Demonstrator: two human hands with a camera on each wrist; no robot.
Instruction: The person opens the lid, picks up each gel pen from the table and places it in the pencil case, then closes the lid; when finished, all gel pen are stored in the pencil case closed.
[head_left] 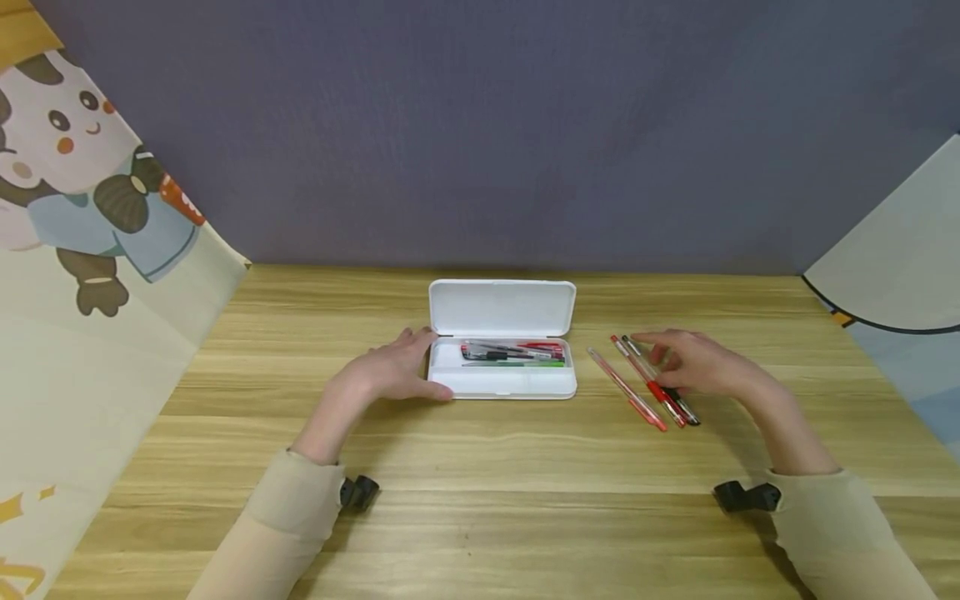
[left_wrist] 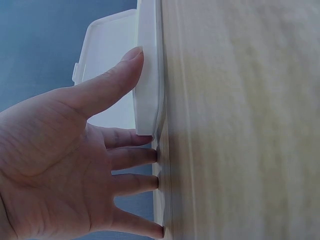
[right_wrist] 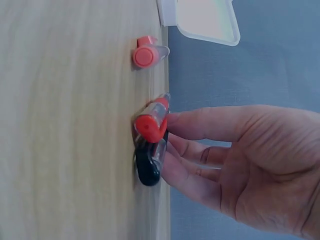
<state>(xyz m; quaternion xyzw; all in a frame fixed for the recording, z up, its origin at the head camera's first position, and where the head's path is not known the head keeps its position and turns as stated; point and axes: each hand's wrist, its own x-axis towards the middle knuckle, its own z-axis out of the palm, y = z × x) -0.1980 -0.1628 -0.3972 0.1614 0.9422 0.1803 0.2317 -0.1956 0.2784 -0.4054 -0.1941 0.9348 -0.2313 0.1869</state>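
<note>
In the head view, a white pencil case [head_left: 502,383] lies with its lid [head_left: 502,307] raised, several pens [head_left: 513,354] inside. My left hand [head_left: 393,367] rests at its left end. The left thumb lies against the case's front [left_wrist: 148,75], and the other fingers are outstretched at its side. To the right of the case, my right hand [head_left: 701,362] reaches over a red pen [head_left: 651,387] and a black pen [head_left: 693,418] lying close together. Thumb and fingers touch around these pens in the right wrist view; the exact contact is partly hidden. Another red pen [head_left: 628,390] lies apart, nearer the case.
The case and pens stand on a wood-grain table [head_left: 465,500]. A dark grey-blue panel [head_left: 510,133] rises behind the table's back edge. Cartoon-printed walls [head_left: 75,358] flank it. Black wrist mounts [head_left: 746,497] sit at the sleeves.
</note>
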